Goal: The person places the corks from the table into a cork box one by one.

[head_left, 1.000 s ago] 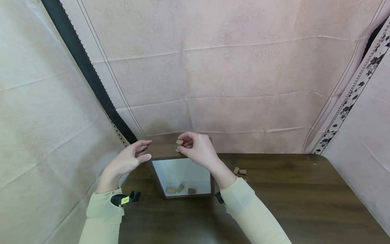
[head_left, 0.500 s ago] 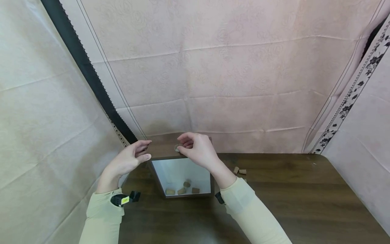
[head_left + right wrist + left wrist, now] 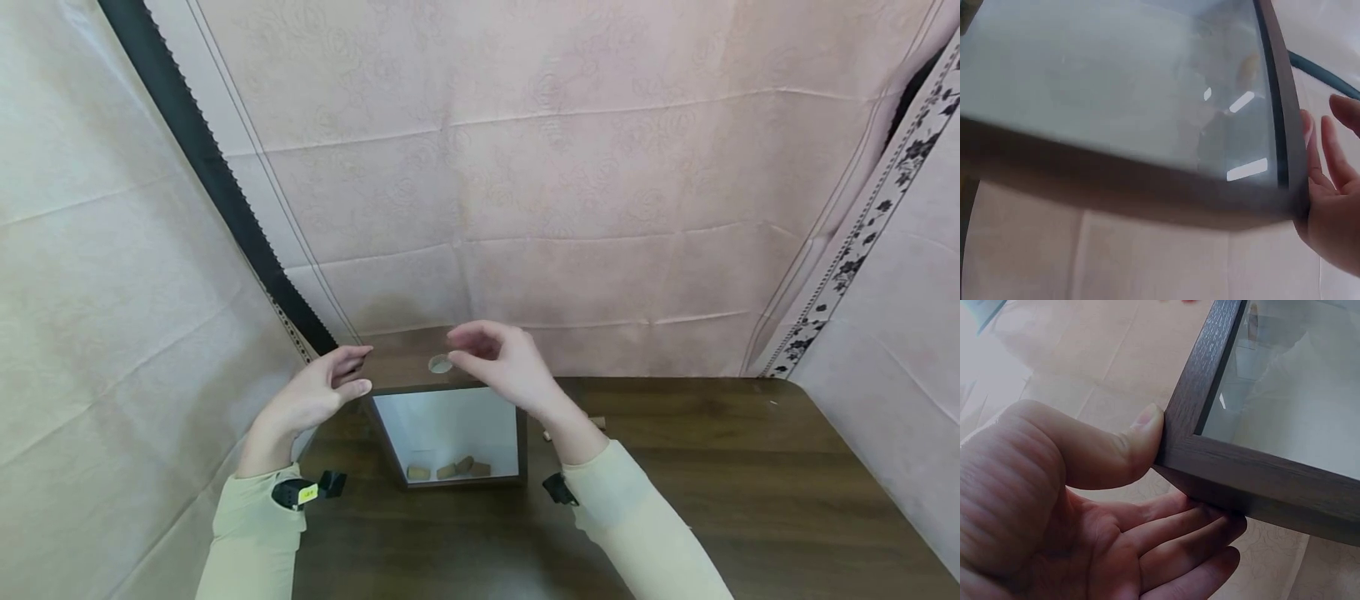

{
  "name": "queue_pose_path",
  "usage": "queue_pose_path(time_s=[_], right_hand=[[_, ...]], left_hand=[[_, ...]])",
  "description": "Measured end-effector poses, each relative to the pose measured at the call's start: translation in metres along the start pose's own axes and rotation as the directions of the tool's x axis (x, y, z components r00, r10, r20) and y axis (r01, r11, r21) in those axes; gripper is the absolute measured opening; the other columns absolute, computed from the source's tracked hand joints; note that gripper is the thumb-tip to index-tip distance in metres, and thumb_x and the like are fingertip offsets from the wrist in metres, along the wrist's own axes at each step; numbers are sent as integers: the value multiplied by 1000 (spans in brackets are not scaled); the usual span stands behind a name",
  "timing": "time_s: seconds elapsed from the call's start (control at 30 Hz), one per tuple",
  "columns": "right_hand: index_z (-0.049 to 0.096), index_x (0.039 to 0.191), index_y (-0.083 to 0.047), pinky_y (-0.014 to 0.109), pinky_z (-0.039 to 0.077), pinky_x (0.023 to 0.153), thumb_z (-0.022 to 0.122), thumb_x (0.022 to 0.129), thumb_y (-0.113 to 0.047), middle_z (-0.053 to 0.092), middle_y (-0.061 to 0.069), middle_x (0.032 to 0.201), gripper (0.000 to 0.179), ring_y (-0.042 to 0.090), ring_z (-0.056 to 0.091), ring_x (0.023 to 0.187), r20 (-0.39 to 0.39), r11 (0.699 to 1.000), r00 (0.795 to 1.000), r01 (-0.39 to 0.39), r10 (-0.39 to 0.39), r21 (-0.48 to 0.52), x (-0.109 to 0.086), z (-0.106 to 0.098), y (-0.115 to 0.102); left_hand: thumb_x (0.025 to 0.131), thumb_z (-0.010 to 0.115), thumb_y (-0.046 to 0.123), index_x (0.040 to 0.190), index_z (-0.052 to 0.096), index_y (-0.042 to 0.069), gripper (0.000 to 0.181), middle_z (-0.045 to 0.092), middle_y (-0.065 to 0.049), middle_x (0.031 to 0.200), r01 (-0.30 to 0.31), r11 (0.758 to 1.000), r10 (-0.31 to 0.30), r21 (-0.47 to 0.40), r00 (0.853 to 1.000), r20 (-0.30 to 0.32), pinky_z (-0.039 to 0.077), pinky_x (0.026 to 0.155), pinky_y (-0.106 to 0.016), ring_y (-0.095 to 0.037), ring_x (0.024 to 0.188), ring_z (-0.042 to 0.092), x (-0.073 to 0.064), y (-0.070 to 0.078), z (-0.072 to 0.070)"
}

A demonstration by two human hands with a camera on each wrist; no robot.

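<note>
A dark wooden display box [image 3: 522, 442] with a glass front [image 3: 450, 421] stands on the table. Several corks [image 3: 418, 473] lie along its bottom behind the glass. A round hole [image 3: 440, 364] opens in its top panel. My right hand [image 3: 501, 364] hovers just right of this hole, fingers loosely bent, with nothing seen in them; the right wrist view shows it past the frame corner. At the box's upper left corner is my left hand [image 3: 315, 393]. The left wrist view has its thumb [image 3: 1141, 434] against the corner and its nearly straight fingers [image 3: 1179, 544] along the side.
A cork [image 3: 597, 422] lies on the brown table [image 3: 712, 467] to the right of the box, partly covered by my right wrist. Another small cork end [image 3: 547, 435] shows left of that wrist. Pale fabric [image 3: 585, 208] hangs behind the box, with more at both sides.
A cork left my right fingers at the hole and dropped inside the box, where it now rests among the others. My right hand moved slightly right, uncovering the hole. My left hand stayed put.
</note>
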State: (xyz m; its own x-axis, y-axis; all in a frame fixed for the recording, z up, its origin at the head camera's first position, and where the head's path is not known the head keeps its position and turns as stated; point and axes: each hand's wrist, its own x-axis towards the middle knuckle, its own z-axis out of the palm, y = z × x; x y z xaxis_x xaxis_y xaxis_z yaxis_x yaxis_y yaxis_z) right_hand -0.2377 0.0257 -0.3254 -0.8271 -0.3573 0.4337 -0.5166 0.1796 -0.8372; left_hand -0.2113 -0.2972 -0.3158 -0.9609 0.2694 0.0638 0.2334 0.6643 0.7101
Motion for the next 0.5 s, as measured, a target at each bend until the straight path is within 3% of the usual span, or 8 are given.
queue_pose_path(time_s=[0.17, 0.27, 0.37, 0.5], right_hand=[[76, 126, -15, 35, 59, 92, 78, 100, -24, 77, 3, 118, 28, 19, 72, 104, -122, 999, 992, 3, 3, 44, -23, -34, 16], [75, 126, -11, 32, 60, 89, 76, 102, -22, 75, 7, 115, 26, 22, 72, 102, -175, 997, 984, -28, 40, 72, -42, -55, 36], [74, 127, -8, 32, 62, 85, 74, 104, -23, 74, 13, 113, 27, 26, 72, 100, -181, 990, 976, -105, 121, 93, -60, -71, 63], [74, 127, -11, 34, 61, 86, 74, 104, -29, 75, 11, 117, 30, 25, 71, 102, -136, 971, 961, -239, 241, 26, -83, -85, 107]], left_hand=[[107, 67, 18, 162, 39, 1, 64, 39, -28, 166, -2, 1000, 2, 11, 1000, -3, 36, 117, -66, -50, 151, 39, -1, -1, 0], [107, 67, 19, 162, 38, 2, 64, 39, -27, 166, -2, 1000, 2, 13, 1000, -1, 37, 117, -67, -49, 151, 39, -1, -1, 1], [107, 67, 19, 162, 39, 3, 64, 39, -26, 167, 4, 1000, -4, 5, 1000, -4, 36, 118, -66, -49, 152, 38, 0, -2, 1], [108, 66, 19, 163, 38, 2, 64, 38, -26, 167, 4, 1000, -4, -5, 1000, -5, 35, 118, -66, -49, 152, 37, -2, -1, 0]])
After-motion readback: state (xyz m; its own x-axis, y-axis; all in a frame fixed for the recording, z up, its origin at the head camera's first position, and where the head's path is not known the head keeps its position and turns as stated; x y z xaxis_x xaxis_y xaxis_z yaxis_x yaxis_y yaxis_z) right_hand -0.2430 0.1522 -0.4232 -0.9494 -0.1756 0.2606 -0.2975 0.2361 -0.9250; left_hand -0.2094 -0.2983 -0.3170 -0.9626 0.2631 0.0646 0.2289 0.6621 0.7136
